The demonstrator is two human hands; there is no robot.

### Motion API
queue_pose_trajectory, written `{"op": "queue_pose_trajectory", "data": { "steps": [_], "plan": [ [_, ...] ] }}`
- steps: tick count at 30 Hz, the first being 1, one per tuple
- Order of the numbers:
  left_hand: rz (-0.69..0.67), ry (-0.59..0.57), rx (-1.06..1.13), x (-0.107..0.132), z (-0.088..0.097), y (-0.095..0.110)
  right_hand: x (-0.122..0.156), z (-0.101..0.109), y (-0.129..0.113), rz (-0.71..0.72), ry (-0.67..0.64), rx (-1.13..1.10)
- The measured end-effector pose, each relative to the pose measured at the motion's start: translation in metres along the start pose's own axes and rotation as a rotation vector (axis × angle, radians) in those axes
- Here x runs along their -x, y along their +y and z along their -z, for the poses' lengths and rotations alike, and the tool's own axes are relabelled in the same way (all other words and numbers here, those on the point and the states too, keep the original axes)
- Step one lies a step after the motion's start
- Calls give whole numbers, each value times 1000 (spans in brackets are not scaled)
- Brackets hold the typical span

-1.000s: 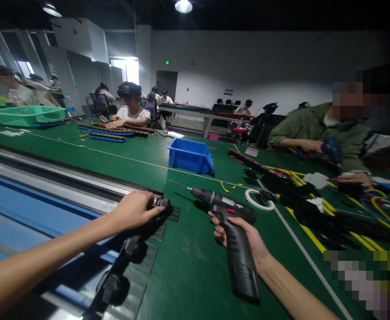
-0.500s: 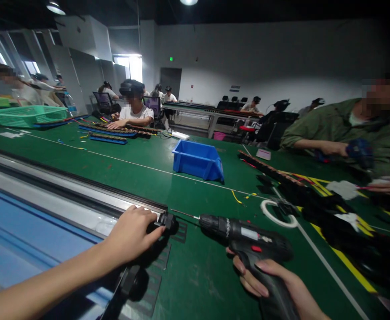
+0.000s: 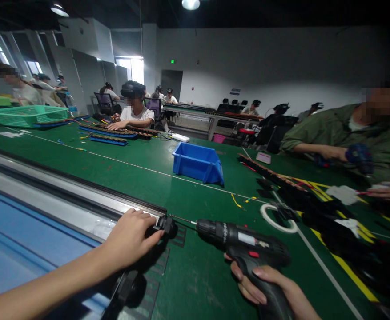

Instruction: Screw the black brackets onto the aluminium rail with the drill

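Note:
My right hand [image 3: 264,282] is wrapped round the handle of a black cordless drill [image 3: 248,242] with a red switch. Its long thin bit [image 3: 182,219] points left, the tip at or very close to the end of a silver and black metal rail [image 3: 114,202]; contact I cannot tell. Over the rail's end lies my left hand [image 3: 133,233], fingers curled on top and thumb against a black end fitting [image 3: 167,226]. A second black fitting [image 3: 133,286] sits lower on the same end of the blue-faced panel [image 3: 24,235].
Beyond the rail, a blue bin [image 3: 198,162] stands on the green table [image 3: 195,275]. A white ring [image 3: 278,218] and short yellow wires [image 3: 236,201] lie to its right. At the right a co-worker in a green sleeve [image 3: 321,129] holds another drill. A green basket [image 3: 31,116] is far left.
The drill has shifted slightly left, bringing its bit tip a little closer to the rail's end. My left hand stays on the end fitting. The view has tilted up slightly.

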State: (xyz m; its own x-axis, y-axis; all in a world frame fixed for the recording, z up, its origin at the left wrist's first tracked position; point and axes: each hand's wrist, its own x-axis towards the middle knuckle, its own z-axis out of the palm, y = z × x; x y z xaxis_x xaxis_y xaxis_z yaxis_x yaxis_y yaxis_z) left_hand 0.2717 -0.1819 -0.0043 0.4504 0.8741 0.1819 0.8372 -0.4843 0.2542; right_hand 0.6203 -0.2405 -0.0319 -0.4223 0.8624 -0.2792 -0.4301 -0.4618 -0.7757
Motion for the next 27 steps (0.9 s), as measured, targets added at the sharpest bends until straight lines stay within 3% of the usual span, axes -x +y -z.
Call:
{"op": "queue_pose_trajectory", "data": {
  "steps": [11,27],
  "plan": [
    [-11,6,-16,0,0,0,-4,2,3,11,-35,24],
    [-7,-27,-95,-2,-1,5,7,-20,-29,-142,138,320]
  ]
}}
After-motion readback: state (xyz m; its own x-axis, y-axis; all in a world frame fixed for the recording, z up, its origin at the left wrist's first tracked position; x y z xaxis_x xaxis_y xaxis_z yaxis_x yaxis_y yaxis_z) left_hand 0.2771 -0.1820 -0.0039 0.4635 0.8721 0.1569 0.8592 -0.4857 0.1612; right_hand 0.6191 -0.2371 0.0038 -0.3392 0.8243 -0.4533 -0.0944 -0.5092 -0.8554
